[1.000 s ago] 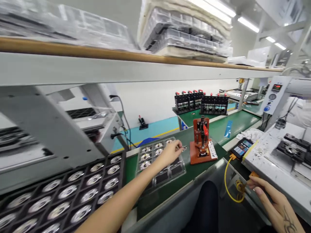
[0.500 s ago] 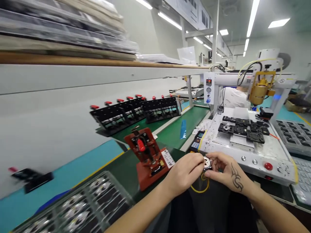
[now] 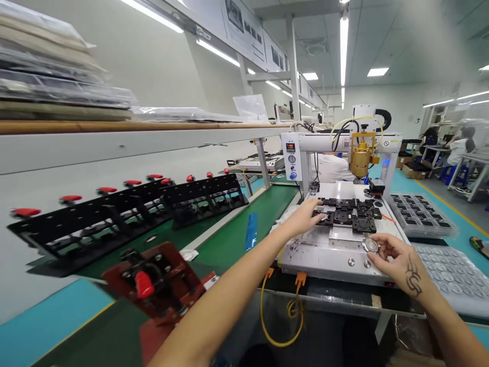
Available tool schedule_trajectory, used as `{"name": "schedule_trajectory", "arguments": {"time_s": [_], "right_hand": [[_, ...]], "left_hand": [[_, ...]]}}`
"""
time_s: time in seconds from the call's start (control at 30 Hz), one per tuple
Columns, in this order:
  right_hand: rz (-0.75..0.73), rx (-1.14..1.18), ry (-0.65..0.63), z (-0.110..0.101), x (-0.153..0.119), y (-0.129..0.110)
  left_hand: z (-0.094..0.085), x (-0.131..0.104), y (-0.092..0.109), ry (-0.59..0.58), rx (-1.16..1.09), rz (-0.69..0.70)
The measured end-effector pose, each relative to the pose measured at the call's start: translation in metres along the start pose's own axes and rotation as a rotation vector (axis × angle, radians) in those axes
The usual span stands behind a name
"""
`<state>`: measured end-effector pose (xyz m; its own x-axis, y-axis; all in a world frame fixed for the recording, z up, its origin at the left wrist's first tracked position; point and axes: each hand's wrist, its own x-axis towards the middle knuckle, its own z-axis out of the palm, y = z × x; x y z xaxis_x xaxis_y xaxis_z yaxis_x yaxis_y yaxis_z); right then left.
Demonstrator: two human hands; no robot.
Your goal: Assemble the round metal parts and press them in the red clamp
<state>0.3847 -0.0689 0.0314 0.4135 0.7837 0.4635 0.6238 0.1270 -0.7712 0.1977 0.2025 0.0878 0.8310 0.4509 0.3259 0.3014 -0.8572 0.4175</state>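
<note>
My right hand pinches a round, silver-rimmed watch case between thumb and fingertips, above the front of the machine bed. My left hand reaches over the bed's left side, its fingers apart at a black fixture. A small round metal part sits in that fixture, right by my left fingertips; whether they touch it is unclear. Several more black fixtures lie joined beside it. Over them hangs the machine's gold-coloured dispensing head.
A red clamp jig stands at lower left, near my left forearm. Racks with red-handled clamps line the green belt. Trays of black parts and clear round pieces sit at right. Yellow cable hangs below the machine.
My hands have parted. The left has reached out to the fixtures; the right has carried the watch case over the machine's front. My view has turned right.
</note>
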Motion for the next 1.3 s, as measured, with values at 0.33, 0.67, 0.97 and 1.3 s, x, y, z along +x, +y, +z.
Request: {"name": "schedule_trajectory", "arguments": {"time_s": [0.33,0.67,0.97,1.3], "right_hand": [[-0.002,-0.037,0.084,-0.038,0.002,0.013],[-0.211,-0.273,-0.186,0.059,0.13,0.005],[-0.19,-0.394,-0.434,0.112,0.202,0.029],[-0.25,-0.436,-0.328,0.116,0.193,0.02]], "left_hand": [[0.007,0.057,-0.042,-0.217,-0.016,-0.12],[-0.022,0.016,-0.004,0.201,-0.176,-0.036],[-0.05,-0.084,0.037,0.256,-0.363,-0.025],[-0.038,-0.134,0.045,0.291,-0.446,-0.11]]}}
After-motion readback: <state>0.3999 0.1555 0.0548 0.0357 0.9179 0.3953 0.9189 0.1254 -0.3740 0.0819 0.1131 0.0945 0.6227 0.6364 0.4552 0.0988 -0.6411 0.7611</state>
